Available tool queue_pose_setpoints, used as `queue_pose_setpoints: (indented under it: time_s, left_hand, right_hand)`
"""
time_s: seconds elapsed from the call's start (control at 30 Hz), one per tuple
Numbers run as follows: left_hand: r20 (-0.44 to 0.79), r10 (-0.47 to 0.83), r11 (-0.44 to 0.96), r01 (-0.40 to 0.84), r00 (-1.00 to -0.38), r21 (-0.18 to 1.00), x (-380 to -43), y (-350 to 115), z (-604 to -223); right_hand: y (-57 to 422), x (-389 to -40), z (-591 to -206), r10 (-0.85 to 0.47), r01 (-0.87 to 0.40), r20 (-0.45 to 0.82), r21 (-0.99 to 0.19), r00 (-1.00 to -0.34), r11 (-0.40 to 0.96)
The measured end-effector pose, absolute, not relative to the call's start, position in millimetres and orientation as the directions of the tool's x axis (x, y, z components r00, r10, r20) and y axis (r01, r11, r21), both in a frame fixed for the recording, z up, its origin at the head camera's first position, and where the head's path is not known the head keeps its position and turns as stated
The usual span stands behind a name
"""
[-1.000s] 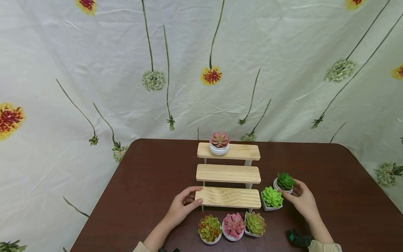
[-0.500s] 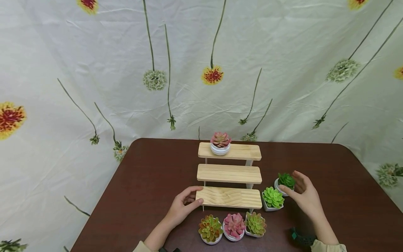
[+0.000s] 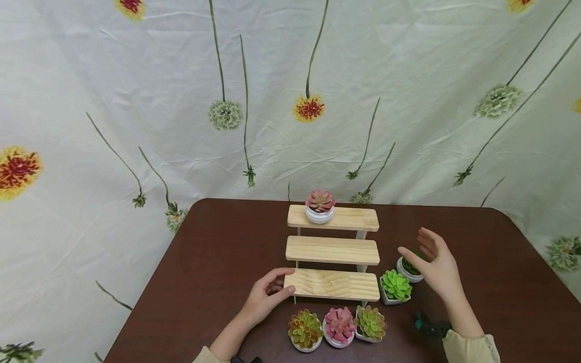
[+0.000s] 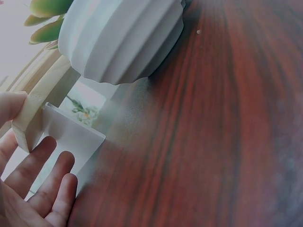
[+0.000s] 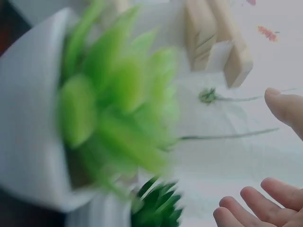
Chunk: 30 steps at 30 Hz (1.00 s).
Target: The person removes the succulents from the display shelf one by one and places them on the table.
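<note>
A three-step wooden display stand (image 3: 332,250) stands mid-table. My left hand (image 3: 265,298) holds the left end of its lowest shelf (image 3: 336,284); in the left wrist view the thumb and a finger are at the wooden end (image 4: 33,113), the other fingers by the clear support (image 4: 75,135). My right hand (image 3: 439,264) is raised over the dark green potted succulent (image 3: 410,275), holding nothing, thumb and fingers spread apart. In the right wrist view that succulent (image 5: 158,205) is apart from the fingers (image 5: 265,203). A bright green potted succulent (image 3: 396,286) sits beside it.
On the top shelf stands a pink succulent (image 3: 320,205) in a white pot. In front of the stand are a red-green succulent (image 3: 305,330), a pink one (image 3: 339,326) and a green one (image 3: 370,323). A flowered cloth (image 3: 181,101) hangs behind the table.
My right hand has let go of the dark green succulent's pot and risen up and away from it, with fingers spreading. My left hand stays on the lowest shelf.
</note>
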<state>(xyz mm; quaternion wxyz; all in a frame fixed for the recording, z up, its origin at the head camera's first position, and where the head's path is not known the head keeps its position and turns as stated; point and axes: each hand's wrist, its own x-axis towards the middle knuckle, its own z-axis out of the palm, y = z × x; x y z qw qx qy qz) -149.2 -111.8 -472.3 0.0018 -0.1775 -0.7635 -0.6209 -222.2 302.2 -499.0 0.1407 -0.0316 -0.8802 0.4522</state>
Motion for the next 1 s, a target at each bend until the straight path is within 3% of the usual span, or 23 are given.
queue_pose_setpoints:
  time_s: [0.2,0.47,0.77,1.0]
  left_hand:
    - [0.219,0.266,0.166,0.269,-0.939,0.949,-149,-111,-470]
    - [0.214,0.265,0.167,0.263,-0.94,0.95,-148,-111,-470]
    - [0.21,0.27,0.157,0.258,-0.94,0.953,-148,-111,-470]
    - [0.21,0.27,0.159,0.258,-0.94,0.953,-148,-111,-470]
  right_hand:
    - [280,-224,-468,0.135,-0.146,0.273,-0.798,-0.952,0.585]
    - [226,-197,-385,0.053,-0.218,0.278,-0.847,-0.959,0.486]
    - [202,-203,-369,-0.013,-0.28,0.306,-0.849,-0.952,0.448]
    - [183,-215,-365,-0.117,-0.269,0.242,-0.881,-0.963,0.388]
